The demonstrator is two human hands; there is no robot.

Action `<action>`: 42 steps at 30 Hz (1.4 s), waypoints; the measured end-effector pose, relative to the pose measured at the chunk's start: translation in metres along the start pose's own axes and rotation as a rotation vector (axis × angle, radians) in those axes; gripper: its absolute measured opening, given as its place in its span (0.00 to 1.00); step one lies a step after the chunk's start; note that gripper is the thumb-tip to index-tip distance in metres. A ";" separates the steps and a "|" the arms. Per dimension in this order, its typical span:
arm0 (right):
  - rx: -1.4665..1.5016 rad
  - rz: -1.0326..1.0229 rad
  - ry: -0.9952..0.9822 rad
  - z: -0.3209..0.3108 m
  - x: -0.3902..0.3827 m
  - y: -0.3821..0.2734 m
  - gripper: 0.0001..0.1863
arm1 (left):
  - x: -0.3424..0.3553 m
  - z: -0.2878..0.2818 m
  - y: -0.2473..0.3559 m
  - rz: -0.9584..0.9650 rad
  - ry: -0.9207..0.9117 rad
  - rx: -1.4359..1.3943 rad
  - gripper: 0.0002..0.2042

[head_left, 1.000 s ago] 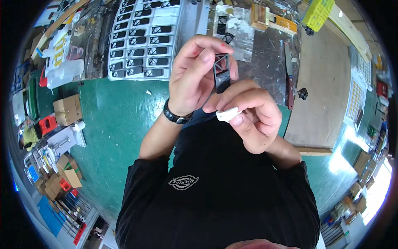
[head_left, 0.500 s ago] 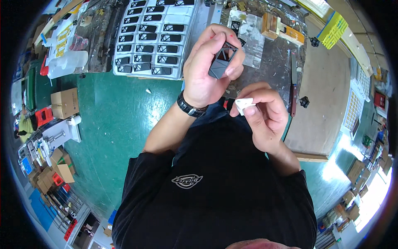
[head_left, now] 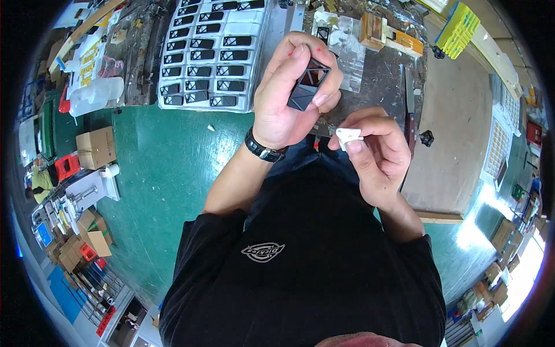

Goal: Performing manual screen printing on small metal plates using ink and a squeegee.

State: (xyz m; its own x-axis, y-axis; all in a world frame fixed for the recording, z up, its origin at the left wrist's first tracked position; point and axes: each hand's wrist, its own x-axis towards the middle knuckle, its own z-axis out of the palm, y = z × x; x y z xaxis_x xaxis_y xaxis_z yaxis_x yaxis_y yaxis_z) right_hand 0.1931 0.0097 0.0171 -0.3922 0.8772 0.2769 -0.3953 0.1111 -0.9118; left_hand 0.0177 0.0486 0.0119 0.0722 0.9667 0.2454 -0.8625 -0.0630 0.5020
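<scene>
My left hand (head_left: pixel 283 95), with a black watch on the wrist, is closed around a small black rectangular part (head_left: pixel 305 92). Crossed bars and openings show at the part's upper end; my fingers cover its sides. Lower and to the right, my right hand (head_left: pixel 378 153) pinches a folded white cloth scrap (head_left: pixel 348 136) between thumb and fingertips. A gap separates the cloth from the black part. Beyond my left hand, a white compartment tray (head_left: pixel 250 95) holds several similar black parts in rows.
A dark, stained workbench (head_left: pixel 384 81) bears a wooden block tool (head_left: pixel 373 32), a clear plastic bag (head_left: pixel 350 81) and a long knife (head_left: pixel 411 110). A pale board (head_left: pixel 445 133) lies at the right. Translucent bottles (head_left: pixel 98 95) stand at far left, above green floor (head_left: pixel 156 162).
My right hand has moved slightly right and up with the white cloth, which is turned differently between the fingers. The left hand keeps its grip on the black part.
</scene>
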 end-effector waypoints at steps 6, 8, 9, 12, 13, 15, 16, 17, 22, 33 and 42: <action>-0.282 -0.089 -0.052 -0.014 0.014 -0.007 0.12 | -0.004 0.007 -0.007 -0.023 0.105 0.094 0.12; -0.248 -0.111 -0.026 -0.016 0.019 -0.010 0.13 | -0.006 0.000 -0.007 -0.040 0.050 0.014 0.12; -0.230 -0.121 -0.015 -0.017 0.021 -0.010 0.13 | -0.007 -0.003 -0.007 -0.048 0.023 -0.025 0.12; -0.178 -0.125 0.010 -0.019 0.021 -0.007 0.14 | -0.009 -0.003 -0.007 -0.056 0.022 -0.036 0.13; -0.146 -0.119 0.025 -0.020 0.020 -0.004 0.14 | -0.010 -0.003 -0.007 -0.059 0.046 -0.008 0.13; -0.084 -0.105 0.058 -0.020 0.017 0.000 0.14 | -0.011 -0.002 -0.008 -0.065 0.094 0.045 0.14; -0.084 -0.104 0.058 -0.020 0.016 0.001 0.14 | -0.011 -0.003 -0.008 -0.065 0.095 0.045 0.14; -0.079 -0.091 0.059 -0.019 0.014 0.002 0.14 | -0.011 -0.005 -0.008 -0.062 0.085 0.008 0.14; -0.072 -0.048 0.064 -0.018 0.009 0.003 0.14 | -0.011 -0.013 -0.011 -0.051 0.045 -0.087 0.15; -0.128 0.006 0.080 -0.016 0.006 0.003 0.13 | -0.007 -0.027 0.014 0.036 0.012 -0.129 0.19; -0.198 0.020 0.152 -0.036 -0.006 0.010 0.11 | -0.020 -0.028 0.158 0.458 -0.086 -0.034 0.24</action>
State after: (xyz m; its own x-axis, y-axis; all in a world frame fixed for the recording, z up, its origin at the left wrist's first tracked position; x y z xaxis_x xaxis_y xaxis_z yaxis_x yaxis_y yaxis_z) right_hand 0.2213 0.0222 -0.0043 -0.2629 0.9387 0.2231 -0.2119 0.1694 -0.9625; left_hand -0.1341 0.0262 0.0634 -0.2801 0.8170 0.5041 -0.8310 -0.4692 0.2987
